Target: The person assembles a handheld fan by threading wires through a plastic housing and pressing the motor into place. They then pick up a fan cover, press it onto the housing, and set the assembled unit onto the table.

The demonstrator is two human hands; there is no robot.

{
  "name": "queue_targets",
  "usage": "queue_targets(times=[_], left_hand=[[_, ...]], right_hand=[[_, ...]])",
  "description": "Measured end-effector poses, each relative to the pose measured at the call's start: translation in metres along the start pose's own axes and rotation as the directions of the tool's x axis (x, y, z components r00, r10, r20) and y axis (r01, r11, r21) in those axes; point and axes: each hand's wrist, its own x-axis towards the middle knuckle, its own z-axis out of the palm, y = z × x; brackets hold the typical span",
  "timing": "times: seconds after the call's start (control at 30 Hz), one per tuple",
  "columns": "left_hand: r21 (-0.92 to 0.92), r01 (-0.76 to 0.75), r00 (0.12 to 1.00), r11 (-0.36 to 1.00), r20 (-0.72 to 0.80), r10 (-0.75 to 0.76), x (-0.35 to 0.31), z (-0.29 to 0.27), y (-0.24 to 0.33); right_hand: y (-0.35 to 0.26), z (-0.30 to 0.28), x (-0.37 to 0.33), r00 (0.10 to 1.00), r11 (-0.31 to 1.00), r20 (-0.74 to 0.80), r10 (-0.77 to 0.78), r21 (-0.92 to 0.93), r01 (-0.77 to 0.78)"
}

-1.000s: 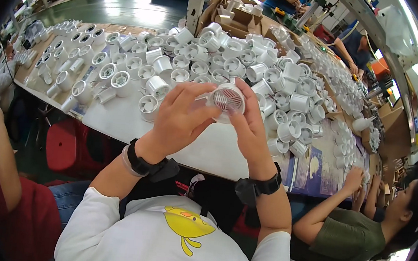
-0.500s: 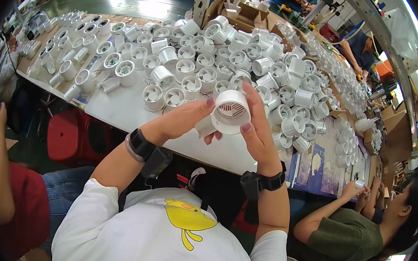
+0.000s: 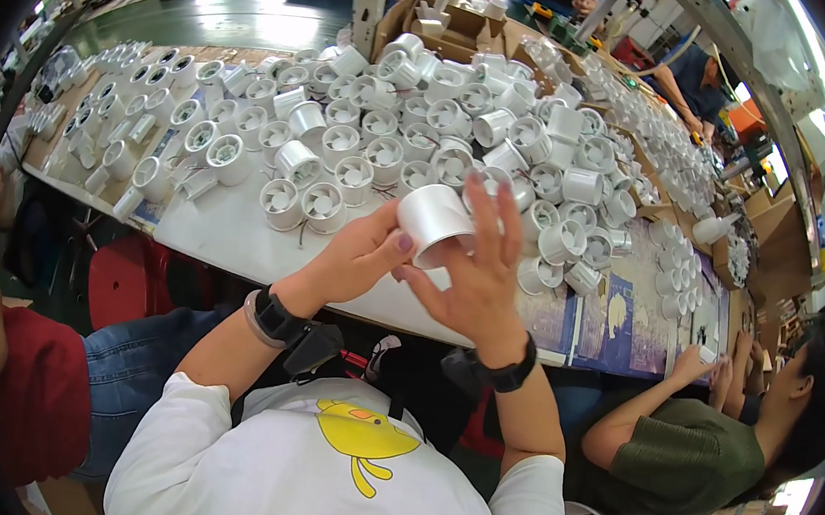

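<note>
In front of my chest, above the white table's near edge, I hold a white plastic cylinder housing (image 3: 430, 218), tilted with its open end facing down toward my right. My left hand (image 3: 361, 251) is closed on its left side, thumb along the lower edge. My right hand (image 3: 481, 289) is at the open end with fingers spread apart, two pointing up and slightly blurred. One of its fingers reaches to the opening; whether it touches the inner wall is hidden. Just beyond lies a big heap of white fan housings (image 3: 376, 155), many showing small fan blades.
Rows of white housings with handles (image 3: 152, 176) stand at the left. A red stool (image 3: 129, 280) is below the table. People sit close on both sides; the one at right wears a green shirt (image 3: 687, 453). A cardboard box (image 3: 453, 38) stands behind the heap.
The housing has turned: its slatted inside and side tube faced me before, and now its smooth outer wall shows. My right hand has shifted from gripping its side to spread fingers at the opening.
</note>
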Motion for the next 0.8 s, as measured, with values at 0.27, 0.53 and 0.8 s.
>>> queue_targets(times=[0.27,0.53,0.8], left_hand=[[0.732,-0.207,0.938,0.649,-0.042,0.345,-0.011,-0.016,-0.005],[0.937,-0.077,0.995,0.341,0.052,0.083,-0.014,-0.018,-0.017],[-0.389,0.242,0.970,0.889,0.103,-0.219,-0.011,-0.026,-0.033]], right_hand=[[0.026,-0.013,-0.022,0.972,0.891,-0.026,0.234,0.407,-0.203],[0.105,-0.044,-0.047,0.802,0.777,-0.066,0.593,-0.216,-0.592],[0.114,-0.035,-0.060,0.672,0.674,0.059,0.738,-0.073,-0.735]])
